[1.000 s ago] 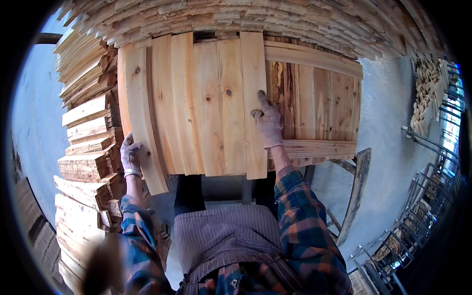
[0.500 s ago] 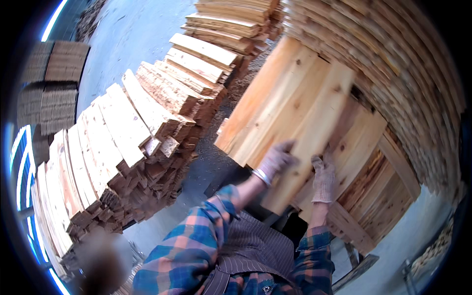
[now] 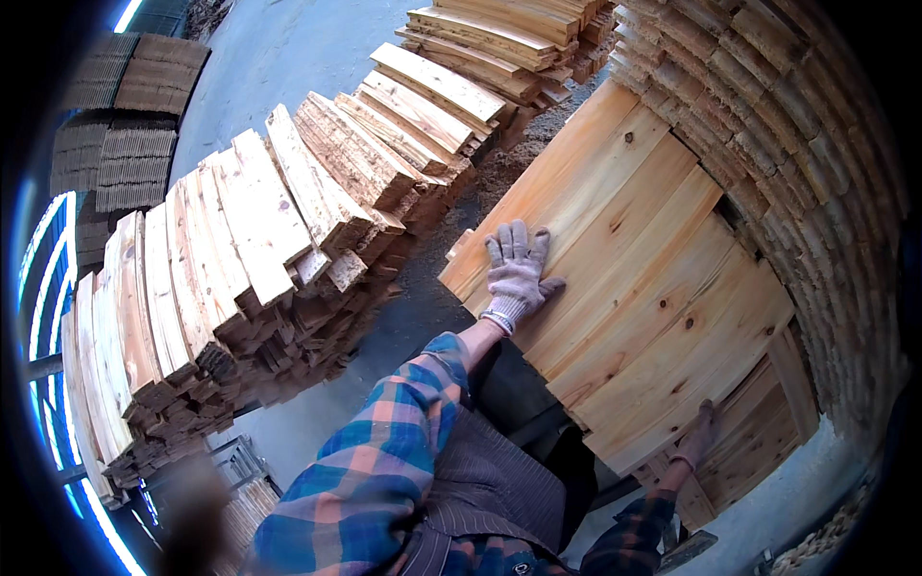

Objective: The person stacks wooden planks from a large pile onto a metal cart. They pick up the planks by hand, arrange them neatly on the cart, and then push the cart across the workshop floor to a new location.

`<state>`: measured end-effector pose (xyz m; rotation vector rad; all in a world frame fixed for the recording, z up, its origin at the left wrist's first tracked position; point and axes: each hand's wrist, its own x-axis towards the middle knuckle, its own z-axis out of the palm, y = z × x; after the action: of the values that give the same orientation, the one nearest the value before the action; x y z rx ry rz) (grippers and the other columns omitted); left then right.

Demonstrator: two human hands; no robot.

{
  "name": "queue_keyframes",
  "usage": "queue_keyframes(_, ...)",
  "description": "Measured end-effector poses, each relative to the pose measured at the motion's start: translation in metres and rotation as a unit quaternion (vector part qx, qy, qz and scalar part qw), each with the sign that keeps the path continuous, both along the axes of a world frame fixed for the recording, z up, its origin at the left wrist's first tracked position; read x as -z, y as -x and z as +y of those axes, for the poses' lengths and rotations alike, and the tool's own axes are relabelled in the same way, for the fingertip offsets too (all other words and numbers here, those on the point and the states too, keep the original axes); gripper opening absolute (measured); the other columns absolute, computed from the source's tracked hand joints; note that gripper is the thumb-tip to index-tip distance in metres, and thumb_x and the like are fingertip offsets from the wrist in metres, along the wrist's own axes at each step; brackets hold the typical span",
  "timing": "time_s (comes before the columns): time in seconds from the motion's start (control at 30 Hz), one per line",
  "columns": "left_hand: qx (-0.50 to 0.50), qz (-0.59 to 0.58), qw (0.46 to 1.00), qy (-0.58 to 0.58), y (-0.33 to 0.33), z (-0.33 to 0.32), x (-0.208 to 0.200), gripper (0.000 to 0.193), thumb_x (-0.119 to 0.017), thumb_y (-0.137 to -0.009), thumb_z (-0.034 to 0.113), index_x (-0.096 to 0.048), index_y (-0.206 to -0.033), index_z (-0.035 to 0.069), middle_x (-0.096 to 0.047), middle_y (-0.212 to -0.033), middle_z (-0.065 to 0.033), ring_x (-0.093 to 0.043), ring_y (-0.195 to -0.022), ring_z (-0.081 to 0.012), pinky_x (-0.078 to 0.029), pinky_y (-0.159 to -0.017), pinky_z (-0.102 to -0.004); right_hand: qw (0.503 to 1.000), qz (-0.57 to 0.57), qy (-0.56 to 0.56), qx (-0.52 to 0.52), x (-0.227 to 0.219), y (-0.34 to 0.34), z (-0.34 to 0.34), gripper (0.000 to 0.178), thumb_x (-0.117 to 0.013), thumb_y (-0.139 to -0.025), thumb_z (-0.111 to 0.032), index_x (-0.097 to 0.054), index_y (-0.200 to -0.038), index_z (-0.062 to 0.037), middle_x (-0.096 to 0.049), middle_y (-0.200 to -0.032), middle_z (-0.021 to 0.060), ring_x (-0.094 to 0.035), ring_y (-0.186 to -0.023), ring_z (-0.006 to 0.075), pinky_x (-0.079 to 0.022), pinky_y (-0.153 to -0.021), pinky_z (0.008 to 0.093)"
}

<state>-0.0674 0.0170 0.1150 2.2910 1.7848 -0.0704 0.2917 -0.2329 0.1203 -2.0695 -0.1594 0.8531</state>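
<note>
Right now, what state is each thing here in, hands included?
Top boards: flat, side by side
Lower boards: partly covered
Left fingers: gloved, spread, resting on top boards
Right fingers: beside top boards' edge, grip unclear
Left woodpile: stacked, ends uneven
Upper-right stack: layered, rough-edged
Striped apron: worn

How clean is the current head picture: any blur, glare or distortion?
Head view: brown blob at lower left badly out of focus; head view: bright strip at the lower-left rim washed out; head view: stacked boards at upper right look bowed; head view: left hand fairly crisp, right hand darker and softer.
</note>
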Motion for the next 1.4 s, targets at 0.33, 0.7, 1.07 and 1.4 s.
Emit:
queue_keyframes(0.33,-0.018,-0.026,0.997,0.071,0.020,0.004,-0.007,0.091,-0.057,-0.078,0.065,-0.031,-0.148,0.014,-0.013,-0.154,-0.0275,-0.005,-0.143,-0.0477,-0.001,-0.115,-0.0580,0.915,-0.220,0.058,-0.335,-0.061,0.059,0.093,0.064,-0.054,-0.091,-0.028,-0.035,-0.143,0.0026,-0.044,-0.137,0.0285,-0.052,-0.113,0.0370,-0.041,-0.098,0.0387)
queue_keyframes(0.7,-0.525,-0.497,0.679,-0.128,0.201,-0.004,-0.107,0.078,-0.071,-0.086,0.032,-0.032,-0.143,-0.005,-0.041,-0.144,-0.0223,-0.041,-0.133,-0.0287,-0.035,-0.109,-0.0374,0.768,0.024,-0.132,-0.626,-0.101,0.418,0.371,0.079,-0.073,-0.079,-0.011,-0.033,-0.148,-0.0137,-0.055,-0.126,0.0233,-0.058,-0.112,0.0273,-0.051,-0.089,0.0356)
queue_keyframes(1.07,-0.609,-0.615,0.483,-0.132,0.239,0.016,-0.117,0.060,-0.061,-0.090,0.011,-0.036,-0.143,0.000,-0.055,-0.122,-0.0045,-0.055,-0.098,-0.0114,-0.048,-0.083,-0.0246,0.628,-0.022,-0.048,-0.776,-0.088,0.591,0.410,0.103,-0.081,-0.068,-0.039,-0.026,-0.146,-0.0014,-0.057,-0.122,0.0251,-0.058,-0.112,0.0366,-0.046,-0.095,0.0423)
queue_keyframes(1.4,-0.447,-0.731,0.516,0.000,0.220,0.098,-0.160,0.044,-0.060,-0.095,0.023,-0.052,-0.126,-0.007,-0.066,-0.096,-0.0129,-0.062,-0.081,-0.0156,-0.051,-0.076,-0.0281,0.749,0.093,-0.156,-0.637,-0.023,0.497,0.465,0.071,-0.073,-0.082,-0.018,-0.039,-0.143,-0.0042,-0.053,-0.134,0.0209,-0.056,-0.118,0.0258,-0.047,-0.096,0.0322)
